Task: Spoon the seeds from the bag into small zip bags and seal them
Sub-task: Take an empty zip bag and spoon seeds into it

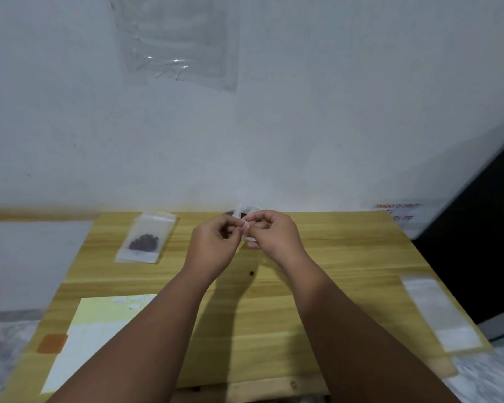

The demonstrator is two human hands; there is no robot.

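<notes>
At the far middle of the wooden table (317, 257), a small zip bag (248, 213) of translucent white plastic is held up between both hands. The left hand (216, 242) and the right hand (274, 237) meet over it, fingers curled, and the fingertips (246, 225) of both pinch the bag where they touch. Part of the bag rises above the fingers toward the wall, with a dark patch in it; another pale edge shows below the right hand's knuckles. Blur hides whether the zip strip is closed.

To the left of the hands, well apart from them, the larger seed bag (144, 239) lies flat on the table with a clump of dark seeds in its lower half. A single dark seed (251, 273) lies on the wood just below the hands, between the forearms. Near the front left corner lies a pale yellow label sheet (99, 324) with white stickers. Along the right edge lies a long strip of clear packets (440, 312). A clear plastic sheet (178, 39) hangs on the white wall (332, 97) above.
</notes>
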